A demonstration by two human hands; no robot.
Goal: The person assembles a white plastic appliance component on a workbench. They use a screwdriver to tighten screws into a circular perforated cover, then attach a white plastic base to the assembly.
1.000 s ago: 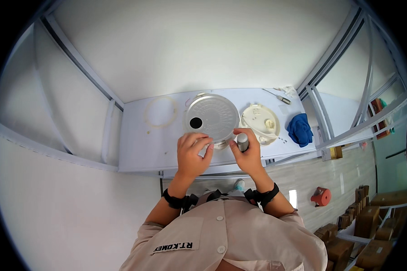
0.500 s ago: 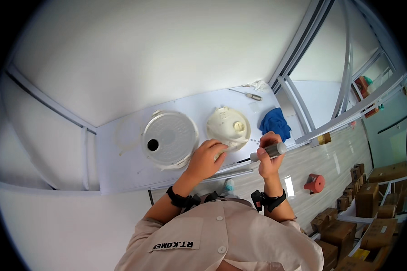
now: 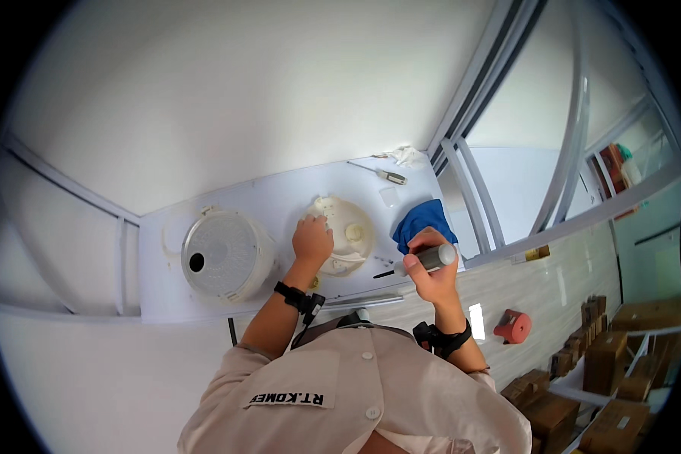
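My left hand [image 3: 313,240] lies over the left edge of a round cream plastic cover [image 3: 359,219], its fingers bent down onto the rim. The cover has a raised round knob, and the hand hides part of its left side. In my right hand [image 3: 433,278] is a screwdriver [image 3: 433,259] with a thick grey handle, its dark shaft pointing left and held apart from the cover. Behind that hand lies a crumpled blue cloth [image 3: 424,219]. Several small screws [image 3: 384,261] sit on the table between the cover and the screwdriver.
A large round white appliance body [image 3: 231,253] with a dark hole stands left on the white table [image 3: 159,280]. A second screwdriver [image 3: 390,177] and white crumpled tissue [image 3: 406,156] lie at the back. Grey frame posts [image 3: 469,193] rise right; a red roll [image 3: 513,327] is on the floor.
My left hand has moved from the cover's near edge to its left side. The view has shifted, so the table things sit further left. My right hand keeps the screwdriver.
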